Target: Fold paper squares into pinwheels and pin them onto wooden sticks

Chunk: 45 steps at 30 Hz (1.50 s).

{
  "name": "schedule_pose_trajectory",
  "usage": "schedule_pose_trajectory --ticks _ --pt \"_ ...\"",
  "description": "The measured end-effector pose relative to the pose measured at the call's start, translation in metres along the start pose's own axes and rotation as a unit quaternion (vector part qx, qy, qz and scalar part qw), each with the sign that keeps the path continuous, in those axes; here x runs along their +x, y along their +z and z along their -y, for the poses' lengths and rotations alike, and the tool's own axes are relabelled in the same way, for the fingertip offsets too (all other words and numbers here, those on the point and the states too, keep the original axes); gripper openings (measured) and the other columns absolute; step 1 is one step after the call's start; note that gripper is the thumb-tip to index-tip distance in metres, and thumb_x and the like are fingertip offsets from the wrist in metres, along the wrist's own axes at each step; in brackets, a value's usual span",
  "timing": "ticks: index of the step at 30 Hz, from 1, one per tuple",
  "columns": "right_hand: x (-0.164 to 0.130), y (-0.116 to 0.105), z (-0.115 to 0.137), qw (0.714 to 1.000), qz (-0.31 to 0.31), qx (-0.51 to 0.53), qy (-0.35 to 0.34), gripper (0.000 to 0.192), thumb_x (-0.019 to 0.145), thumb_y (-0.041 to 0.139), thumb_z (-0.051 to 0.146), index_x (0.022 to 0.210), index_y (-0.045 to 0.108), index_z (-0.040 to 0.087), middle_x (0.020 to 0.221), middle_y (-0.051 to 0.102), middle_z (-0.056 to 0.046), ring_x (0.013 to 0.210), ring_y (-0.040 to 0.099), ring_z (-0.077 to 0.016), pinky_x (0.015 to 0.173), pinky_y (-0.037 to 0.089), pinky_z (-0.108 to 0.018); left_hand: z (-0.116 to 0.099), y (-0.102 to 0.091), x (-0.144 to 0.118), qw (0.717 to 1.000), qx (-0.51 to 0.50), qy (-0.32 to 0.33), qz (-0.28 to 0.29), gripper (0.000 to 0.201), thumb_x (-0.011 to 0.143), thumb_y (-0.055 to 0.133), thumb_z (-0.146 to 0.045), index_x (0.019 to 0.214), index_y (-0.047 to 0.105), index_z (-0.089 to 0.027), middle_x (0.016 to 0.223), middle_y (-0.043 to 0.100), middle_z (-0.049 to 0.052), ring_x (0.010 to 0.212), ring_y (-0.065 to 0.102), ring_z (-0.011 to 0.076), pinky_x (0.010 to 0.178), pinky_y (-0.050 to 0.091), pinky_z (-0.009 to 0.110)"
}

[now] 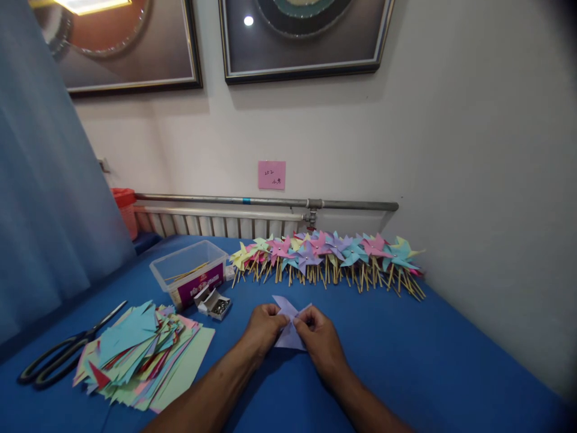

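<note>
From my head camera, my left hand [264, 328] and right hand [321, 337] each pinch the lilac paper square [288, 328] in a closed grip, low over the blue worktop [428, 361]. A row of finished pinwheels [329, 255] lines the wall — many done, I judge — while a stack of cut paper [139, 355] waits beside scissors [63, 355].

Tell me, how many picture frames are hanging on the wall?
2. One dark-framed picture hangs at the upper left, partly behind the blue curtain. The other dark-framed picture hangs beside it, top centre. Both are cut off by the edge; more may hang out of view.
</note>
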State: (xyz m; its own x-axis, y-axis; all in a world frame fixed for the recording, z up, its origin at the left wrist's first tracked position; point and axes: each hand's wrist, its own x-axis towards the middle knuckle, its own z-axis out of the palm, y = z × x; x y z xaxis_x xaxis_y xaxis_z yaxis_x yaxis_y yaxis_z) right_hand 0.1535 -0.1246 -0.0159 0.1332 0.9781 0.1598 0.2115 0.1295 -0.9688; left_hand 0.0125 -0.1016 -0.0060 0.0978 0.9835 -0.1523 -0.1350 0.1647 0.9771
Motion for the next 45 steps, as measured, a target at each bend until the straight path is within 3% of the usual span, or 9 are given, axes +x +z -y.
schedule_pose_trajectory --ticks 10,20,36,40,45 --pt "0.0013 -0.0002 -0.0009 1.0 -0.01 0.0 -0.006 0.017 0.071 0.066 0.036 0.065 0.055 0.024 0.056 0.05 0.006 0.054 0.044 -0.0144 0.054 0.037 -0.026 -0.0013 0.001 -0.001 1.0 0.008 0.001 0.001 0.021 0.055 0.073 -0.027 0.056 0.055 -0.018 0.045 0.05 -0.005 0.041 0.039 0.0082 0.046 0.028 0.024" --pt "-0.0005 -0.0024 0.0049 1.0 0.018 -0.016 -0.007 0.021 0.076 0.058 0.042 0.069 0.057 0.023 0.059 0.052 0.004 0.055 0.048 -0.0148 0.056 0.039 -0.026 -0.0002 0.0015 0.0007 1.0 0.001 -0.003 0.003 0.019 0.054 0.072 -0.028 0.056 0.055 -0.018 0.043 0.051 -0.005 0.039 0.039 0.0085 0.046 0.027 0.024" --pt "0.0019 0.0021 -0.0025 0.998 -0.024 -0.057 -0.012 0.02 0.072 0.061 0.04 0.063 0.053 0.024 0.058 0.054 0.003 0.057 0.049 -0.0161 0.055 0.038 -0.027 -0.0005 0.0003 -0.0018 1.0 0.016 0.007 0.01 0.028 0.053 0.079 -0.036 0.058 0.059 -0.017 0.047 0.054 -0.004 0.042 0.042 0.0089 0.046 0.03 0.024" --pt "-0.0001 0.0023 -0.001 0.999 -0.015 -0.032 -0.004 0.018 0.071 0.063 0.04 0.077 0.059 0.024 0.062 0.057 0.004 0.056 0.052 -0.0161 0.054 0.04 -0.027 0.0012 -0.0001 -0.0002 1.0 0.005 0.005 0.002 0.026 0.053 0.079 -0.033 0.06 0.061 -0.016 0.048 0.058 -0.002 0.042 0.045 0.01 0.047 0.033 0.024" --pt "0.0004 0.0032 -0.001 0.992 -0.013 0.125 0.029 0.06 0.071 0.069 0.046 0.124 0.051 0.023 0.084 0.072 -0.001 0.067 0.065 -0.0208 0.062 0.051 -0.032 0.0022 0.0003 0.002 0.999 -0.042 -0.011 0.002 0.025 0.054 0.079 -0.031 0.065 0.063 -0.015 0.053 0.063 0.0 0.044 0.048 0.0107 0.048 0.036 0.024"
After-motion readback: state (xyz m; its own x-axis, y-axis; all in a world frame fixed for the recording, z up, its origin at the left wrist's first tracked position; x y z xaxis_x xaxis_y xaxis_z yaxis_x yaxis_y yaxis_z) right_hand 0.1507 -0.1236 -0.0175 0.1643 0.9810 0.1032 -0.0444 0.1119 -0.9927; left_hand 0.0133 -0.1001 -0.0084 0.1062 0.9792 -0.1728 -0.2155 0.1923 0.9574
